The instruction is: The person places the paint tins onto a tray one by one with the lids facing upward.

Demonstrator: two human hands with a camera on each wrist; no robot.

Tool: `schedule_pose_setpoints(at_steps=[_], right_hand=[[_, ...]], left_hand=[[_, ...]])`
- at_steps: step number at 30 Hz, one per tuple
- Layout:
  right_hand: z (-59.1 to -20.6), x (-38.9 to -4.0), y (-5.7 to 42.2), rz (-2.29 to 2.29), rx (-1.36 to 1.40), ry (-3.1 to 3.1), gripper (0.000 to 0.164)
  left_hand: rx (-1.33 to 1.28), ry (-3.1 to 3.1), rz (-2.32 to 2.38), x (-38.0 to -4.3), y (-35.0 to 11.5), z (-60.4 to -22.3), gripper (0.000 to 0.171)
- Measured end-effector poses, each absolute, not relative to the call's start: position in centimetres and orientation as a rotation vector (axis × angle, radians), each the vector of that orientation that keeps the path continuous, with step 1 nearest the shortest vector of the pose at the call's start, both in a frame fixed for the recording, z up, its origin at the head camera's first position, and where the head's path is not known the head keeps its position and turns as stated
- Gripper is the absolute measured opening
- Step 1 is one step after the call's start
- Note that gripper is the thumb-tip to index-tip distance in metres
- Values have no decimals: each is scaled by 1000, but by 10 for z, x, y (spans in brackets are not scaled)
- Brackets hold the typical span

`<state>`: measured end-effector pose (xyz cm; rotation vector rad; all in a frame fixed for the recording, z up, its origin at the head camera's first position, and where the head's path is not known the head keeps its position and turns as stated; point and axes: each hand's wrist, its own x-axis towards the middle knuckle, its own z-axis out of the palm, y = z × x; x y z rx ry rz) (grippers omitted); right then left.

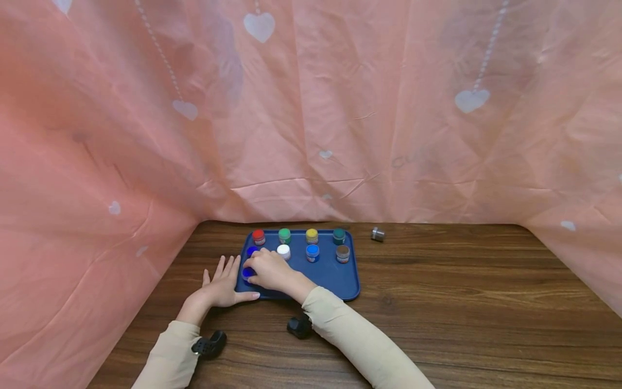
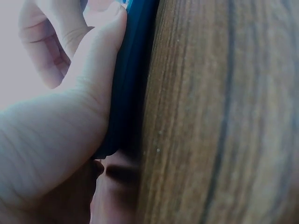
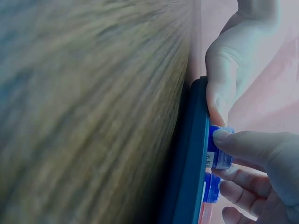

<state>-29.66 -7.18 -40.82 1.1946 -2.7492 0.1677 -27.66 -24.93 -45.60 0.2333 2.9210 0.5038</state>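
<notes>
My right hand (image 1: 274, 270) pinches a dark blue paint jar (image 1: 247, 273) between thumb and fingers, at the left front of the blue tray (image 1: 325, 283). In the right wrist view the jar (image 3: 219, 159) stands on the tray, with another dark blue jar (image 3: 213, 188) just beyond it. My left hand (image 1: 221, 289) lies with fingers spread against the tray's left edge, its thumb along the front rim. Close to the right hand are a second dark blue jar (image 1: 252, 251), partly hidden by it, and a white jar (image 1: 284, 252).
Along the tray's back stand red (image 1: 258, 236), green (image 1: 284, 236), yellow (image 1: 312, 236) and dark green (image 1: 339, 236) jars. Blue (image 1: 313, 253) and brown (image 1: 342, 253) jars are nearer. A metal fitting (image 1: 377, 234) lies right of the tray. A pink curtain (image 1: 350, 135) surrounds the wooden table (image 1: 461, 302).
</notes>
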Motion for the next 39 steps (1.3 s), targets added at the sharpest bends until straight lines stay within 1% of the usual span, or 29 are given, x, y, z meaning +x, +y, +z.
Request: schedule_pose_setpoints(at_steps=[7, 16, 21, 27, 39], right_hand=[[-408, -296, -73, 153, 1191, -2746, 36], [-405, -293, -63, 159, 1186, -2768, 48], [-401, -292, -53, 145, 1194, -2736, 48], [-395, -288, -33, 151, 1208, -2708, 47], [-390, -285, 22, 191, 1170, -2640, 44]], left_hand=[[226, 2918, 508, -275, -249, -455, 134], [223, 2905, 509, -273, -247, -454, 134], [224, 2902, 517, -273, -246, -451, 134], [218, 2906, 499, -273, -247, -451, 137], [204, 2919, 513, -274, -247, -455, 134]])
